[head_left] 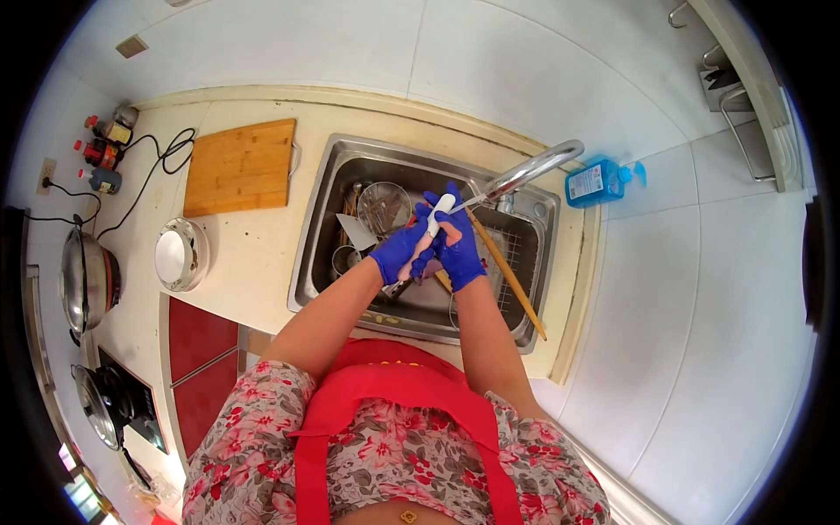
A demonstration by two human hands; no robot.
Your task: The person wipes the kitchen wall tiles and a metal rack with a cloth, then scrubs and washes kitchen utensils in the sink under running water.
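Note:
Both my hands wear blue gloves and are close together over the sink [330, 175], under the faucet [534, 171]. My left hand [401, 252] is closed around a long utensil with a pink-and-white handle [432, 226], its white end pointing up toward the faucet. My right hand [464, 254] is wrapped against the same handle, and a bit of pink shows at its palm. The utensil's lower end is partly hidden by the gloves, so its exact kind is unclear. A wooden stick like a rolling pin [507, 276] leans across the sink beside my right hand.
In the sink are a round strainer [383, 206], a metal cup [346, 259] and a wire rack [503, 249]. Left on the counter are a cutting board [241, 166] and stacked bowls [179, 254]. A blue soap bottle [595, 182] stands at the right corner.

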